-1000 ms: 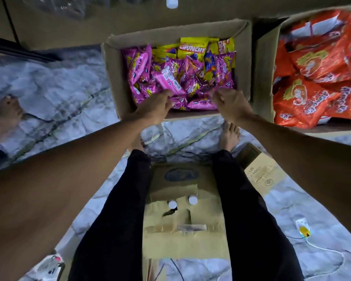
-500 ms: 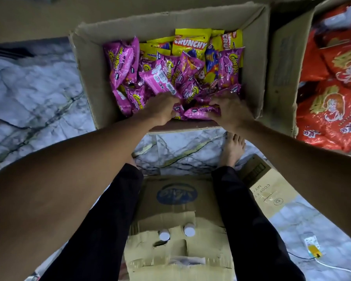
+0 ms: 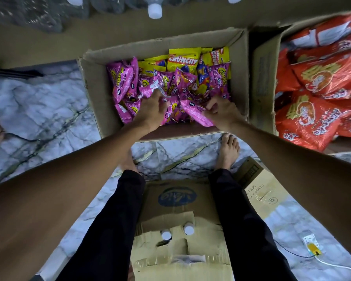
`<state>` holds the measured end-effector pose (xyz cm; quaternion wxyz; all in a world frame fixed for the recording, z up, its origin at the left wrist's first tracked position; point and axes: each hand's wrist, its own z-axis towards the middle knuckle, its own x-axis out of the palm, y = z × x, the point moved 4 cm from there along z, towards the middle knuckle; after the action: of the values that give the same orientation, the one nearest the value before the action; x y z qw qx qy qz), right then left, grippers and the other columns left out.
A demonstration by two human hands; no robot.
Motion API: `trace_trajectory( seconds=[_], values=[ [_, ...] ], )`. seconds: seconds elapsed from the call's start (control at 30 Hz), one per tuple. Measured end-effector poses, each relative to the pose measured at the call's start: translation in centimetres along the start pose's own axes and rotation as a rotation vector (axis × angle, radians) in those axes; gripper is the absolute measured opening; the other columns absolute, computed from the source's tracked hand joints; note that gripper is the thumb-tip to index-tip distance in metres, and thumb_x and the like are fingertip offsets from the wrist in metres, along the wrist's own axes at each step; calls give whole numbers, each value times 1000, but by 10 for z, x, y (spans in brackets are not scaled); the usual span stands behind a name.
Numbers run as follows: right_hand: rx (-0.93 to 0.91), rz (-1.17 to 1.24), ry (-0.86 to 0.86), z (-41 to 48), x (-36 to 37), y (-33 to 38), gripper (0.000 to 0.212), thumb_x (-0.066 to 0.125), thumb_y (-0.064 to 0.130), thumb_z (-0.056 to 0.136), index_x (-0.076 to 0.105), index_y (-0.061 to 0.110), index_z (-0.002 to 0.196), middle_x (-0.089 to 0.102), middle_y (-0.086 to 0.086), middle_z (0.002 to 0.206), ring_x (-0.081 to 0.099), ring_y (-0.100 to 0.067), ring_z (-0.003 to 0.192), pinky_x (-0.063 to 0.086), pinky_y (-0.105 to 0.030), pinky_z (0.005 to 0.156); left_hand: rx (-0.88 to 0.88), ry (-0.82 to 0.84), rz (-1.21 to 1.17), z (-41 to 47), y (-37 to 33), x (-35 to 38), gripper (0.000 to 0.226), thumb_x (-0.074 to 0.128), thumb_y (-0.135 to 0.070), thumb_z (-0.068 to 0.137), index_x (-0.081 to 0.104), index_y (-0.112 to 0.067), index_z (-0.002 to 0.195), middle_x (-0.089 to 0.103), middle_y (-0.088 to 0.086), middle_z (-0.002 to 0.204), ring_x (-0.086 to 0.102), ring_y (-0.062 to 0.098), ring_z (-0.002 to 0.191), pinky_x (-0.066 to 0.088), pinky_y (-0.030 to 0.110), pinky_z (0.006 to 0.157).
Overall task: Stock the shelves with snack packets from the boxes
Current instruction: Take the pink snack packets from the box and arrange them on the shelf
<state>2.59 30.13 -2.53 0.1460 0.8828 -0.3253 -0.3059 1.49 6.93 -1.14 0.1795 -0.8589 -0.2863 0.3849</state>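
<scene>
Grip, right hand: right hand (image 3: 221,111) is inside the near end of the box, fingers curled and pinching the edge of a pink packet (image 3: 195,114) that lies tilted toward the near wall.
Grip, left hand: left hand (image 3: 150,110) reaches in beside it, fingers bent down among the pink packets; whether it has closed on one I cannot tell, since the fingertips are buried in wrappers.
Snack box: open cardboard box (image 3: 95,88) on the floor ahead of the feet, flaps up, holding a heap of pink packets (image 3: 122,80) in the near and left part.
Yellow packets: yellow packets (image 3: 183,59) marked CRUNCHY stand at the far end of the same box, behind the pink heap.
Second box: another cardboard box (image 3: 263,78) sits touching the first on its right, filled with larger orange-red bags (image 3: 320,82).
In the way: loose pink wrappers crowd around both hands; the near wall of the box rises just below the wrists.
Floor: marble-patterned floor (image 3: 39,102), with the person's bare right foot (image 3: 229,151) just beside the box's near wall.
Underfoot: flattened cardboard (image 3: 180,209) lies between the dark trouser legs, with two white bottle caps (image 3: 188,229) poking through it.
Far edge: clear plastic bottles (image 3: 154,9) with white caps line the top.
Cable: white charger and cable (image 3: 312,243) lie at the lower right, well apart from the boxes.
</scene>
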Motion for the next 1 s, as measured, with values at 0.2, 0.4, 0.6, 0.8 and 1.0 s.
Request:
trace_trajectory(
  seconds=[0.2,0.4,0.6,0.8,1.0],
  values=[
    [103,326,2,-19,5,21,67,80,27,81,49,17,140,62,2,110,64,-15,90,51,-20,69,-159,-59,-339,-22,-14,-18,22,58,-18,98,44,-15,116,58,8,78,61,26,72,57,54,76],
    [149,473,138,-55,8,54,59,86,21,74,56,18,125,62,-4,116,60,-17,99,46,-27,70,-329,58,-591,-63,-34,-36,40,55,-5,96,52,-14,135,52,2,77,60,11,75,59,46,86],
    [116,518,106,-110,-4,89,68,90,34,69,45,24,119,53,-6,124,56,-16,101,48,-30,77,-387,55,-815,-118,-59,-71,15,67,-11,94,62,-26,92,57,-11,99,59,2,89,59,43,86],
    [109,611,58,-168,-30,131,109,94,24,63,27,24,149,46,-5,142,45,-24,129,43,-28,99,-431,22,-893,-170,-81,-111,26,72,-18,90,63,-11,114,59,4,121,61,16,111,59,49,85],
    [85,592,38,-243,-67,173,114,89,27,72,13,19,157,43,5,142,36,-14,135,30,-30,110,-428,-79,-1000,-222,-104,-159,22,57,-14,98,60,-14,120,47,14,138,57,30,120,61,51,76]
  ],
)
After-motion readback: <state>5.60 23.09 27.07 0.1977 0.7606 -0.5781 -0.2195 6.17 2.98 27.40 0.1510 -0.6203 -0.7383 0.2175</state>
